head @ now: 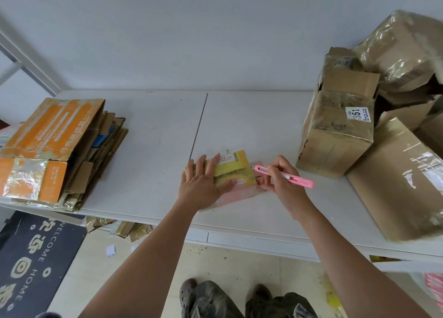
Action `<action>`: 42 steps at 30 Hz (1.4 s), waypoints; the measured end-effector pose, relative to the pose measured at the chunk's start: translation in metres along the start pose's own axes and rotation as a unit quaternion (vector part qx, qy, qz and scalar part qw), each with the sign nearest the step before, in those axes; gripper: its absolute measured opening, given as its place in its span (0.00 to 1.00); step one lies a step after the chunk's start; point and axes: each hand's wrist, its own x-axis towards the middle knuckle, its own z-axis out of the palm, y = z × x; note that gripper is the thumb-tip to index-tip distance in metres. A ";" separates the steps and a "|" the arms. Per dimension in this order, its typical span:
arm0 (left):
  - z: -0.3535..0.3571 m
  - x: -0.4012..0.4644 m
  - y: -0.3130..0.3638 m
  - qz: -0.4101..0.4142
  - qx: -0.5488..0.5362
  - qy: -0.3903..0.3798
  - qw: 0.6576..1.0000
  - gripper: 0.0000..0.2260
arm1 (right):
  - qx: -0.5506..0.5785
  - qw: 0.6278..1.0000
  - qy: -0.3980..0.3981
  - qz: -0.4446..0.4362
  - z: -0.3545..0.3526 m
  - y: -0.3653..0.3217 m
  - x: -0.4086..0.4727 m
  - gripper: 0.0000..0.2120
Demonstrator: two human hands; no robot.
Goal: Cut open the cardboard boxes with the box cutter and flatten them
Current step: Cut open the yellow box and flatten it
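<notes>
Fingers of the right hand [279, 177] curl round a slim pink plastic box cutter [285, 175], held like a pen with its tip at the right end of a small yellow and pink cardboard box [236, 173]. The left hand [203, 183] lies flat on the box lid, fingers straight, pressing it onto the white desk [148, 135].

That left thumb sits near the cutting end, so if the blade skids off the glossy tape along the top, it could run toward the hand. Too shallow a cut would leave the tape holding and the flap would tear instead.

The box sits near the front edge of the desk, between the two arms, with a white shipping label on its far corner. A heap of taped brown cardboard boxes [335, 135] waits at the right, and a stack of flattened orange-printed cardboard [52, 145] lies at the left.
</notes>
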 end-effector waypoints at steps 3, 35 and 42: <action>0.000 0.001 0.000 -0.001 0.001 0.003 1.000 0.40 | 0.013 1.000 -0.003 0.004 -0.001 0.000 -0.006 0.13; -0.020 -0.021 0.006 -0.216 0.024 0.058 0.974 0.37 | -0.570 0.819 -0.067 -0.015 -0.036 0.025 -0.004 0.22; -0.027 -0.037 -0.016 -0.199 -0.226 -0.063 0.951 0.22 | -0.401 0.911 -0.082 -0.048 0.025 -0.001 -0.004 0.22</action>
